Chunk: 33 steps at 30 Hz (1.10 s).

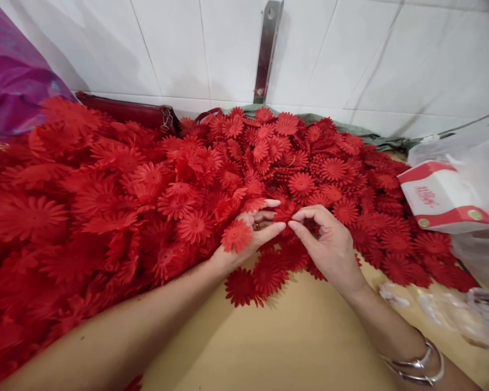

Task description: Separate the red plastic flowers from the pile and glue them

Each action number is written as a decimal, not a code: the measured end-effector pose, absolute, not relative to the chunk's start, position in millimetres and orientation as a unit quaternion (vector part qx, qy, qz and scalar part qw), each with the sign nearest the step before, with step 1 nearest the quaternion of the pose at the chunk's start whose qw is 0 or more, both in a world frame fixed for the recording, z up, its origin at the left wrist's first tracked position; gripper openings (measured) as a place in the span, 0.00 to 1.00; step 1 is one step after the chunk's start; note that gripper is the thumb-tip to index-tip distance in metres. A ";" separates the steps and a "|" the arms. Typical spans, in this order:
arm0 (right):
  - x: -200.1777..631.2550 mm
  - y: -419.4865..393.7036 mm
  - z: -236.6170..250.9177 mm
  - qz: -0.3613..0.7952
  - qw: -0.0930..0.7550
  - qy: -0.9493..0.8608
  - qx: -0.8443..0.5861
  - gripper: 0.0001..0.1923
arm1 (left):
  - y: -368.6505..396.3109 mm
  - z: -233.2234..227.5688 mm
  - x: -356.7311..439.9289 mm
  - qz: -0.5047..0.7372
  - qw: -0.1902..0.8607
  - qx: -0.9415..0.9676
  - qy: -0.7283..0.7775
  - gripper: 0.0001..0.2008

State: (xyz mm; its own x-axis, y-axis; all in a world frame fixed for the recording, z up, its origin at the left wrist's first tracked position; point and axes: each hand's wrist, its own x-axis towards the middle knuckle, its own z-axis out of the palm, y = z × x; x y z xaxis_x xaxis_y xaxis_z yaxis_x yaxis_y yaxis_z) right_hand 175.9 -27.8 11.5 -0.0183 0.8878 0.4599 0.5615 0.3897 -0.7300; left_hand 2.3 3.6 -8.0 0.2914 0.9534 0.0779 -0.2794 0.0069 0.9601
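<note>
My left hand (263, 225) and my right hand (326, 241) meet over the near edge of a large heap of red artificial flowers (198, 225). Between the fingertips of both hands is one red artificial flower (286, 212), with many narrow petals. My right thumb and index finger pinch its near edge. The left thumb and fingers close around its left side, partly hidden by petals. Another loose flower (236, 235) rests against the left hand near the wrist. Just below the hands, a few darker flowers (269, 271) lie on the tan tabletop (269, 342).
White tiles with a metal bracket (267, 51) rise behind the heap. A dark red purse (124, 110) and purple cloth (18, 76) are at the left. At the right stand a red-and-white box (444, 196) and clear plastic bags (468, 146). Bangles (421, 364) circle my right wrist.
</note>
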 end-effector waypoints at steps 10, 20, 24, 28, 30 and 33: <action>179.4 -26.7 10.8 0.222 0.471 -0.666 -0.534 0.04 | 3.1 -3.8 1.5 0.468 0.661 0.485 0.329 0.25; 182.3 -26.5 7.3 0.304 0.491 -0.606 -0.547 0.08 | 3.8 -8.1 1.8 0.498 0.597 0.539 0.324 0.09; 176.0 -29.2 9.2 0.202 0.476 -0.687 -0.511 0.06 | 2.2 -6.1 4.0 0.469 0.626 0.534 0.322 0.10; 172.5 -30.2 9.1 0.171 0.463 -0.726 -0.479 0.03 | 5.5 -8.7 6.2 0.488 0.573 0.554 0.357 0.07; 173.0 -29.4 8.2 0.163 0.466 -0.721 -0.486 0.02 | 7.4 -10.5 5.9 0.497 0.562 0.550 0.366 0.06; 174.9 -27.5 5.8 0.158 0.478 -0.696 -0.512 0.08 | 8.6 -11.4 4.3 0.498 0.555 0.552 0.374 0.07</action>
